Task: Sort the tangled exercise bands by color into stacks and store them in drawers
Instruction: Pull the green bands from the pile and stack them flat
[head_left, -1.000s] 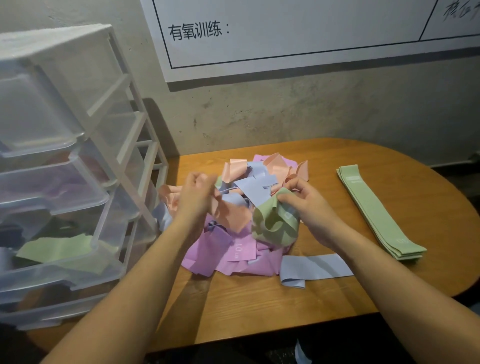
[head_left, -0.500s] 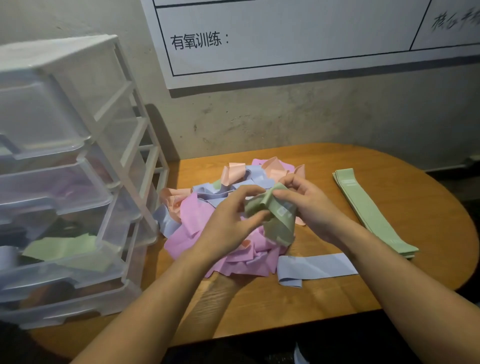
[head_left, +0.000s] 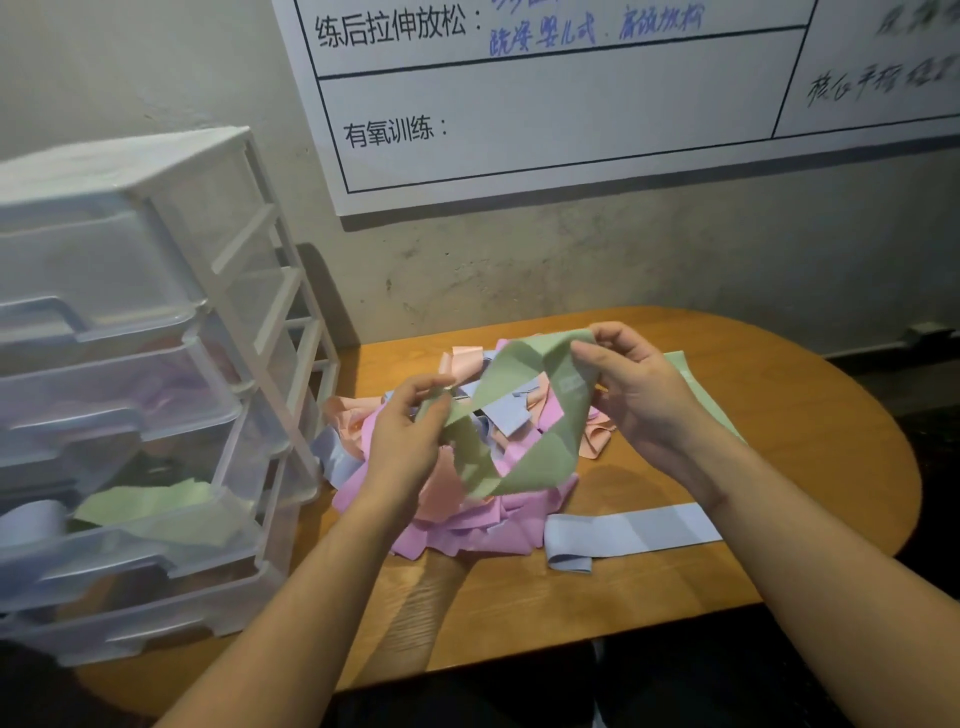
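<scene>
By the left hand (head_left: 410, 436) and right hand (head_left: 634, 384), a twisted green band (head_left: 524, 415) is pinched above the tangled pile (head_left: 467, 525).

Green band (head_left: 524, 415) between both hands (head_left: 519, 410)

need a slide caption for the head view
Both hands, left hand and right hand, hold a green band above the tangled pile beside a drawer unit.
</scene>
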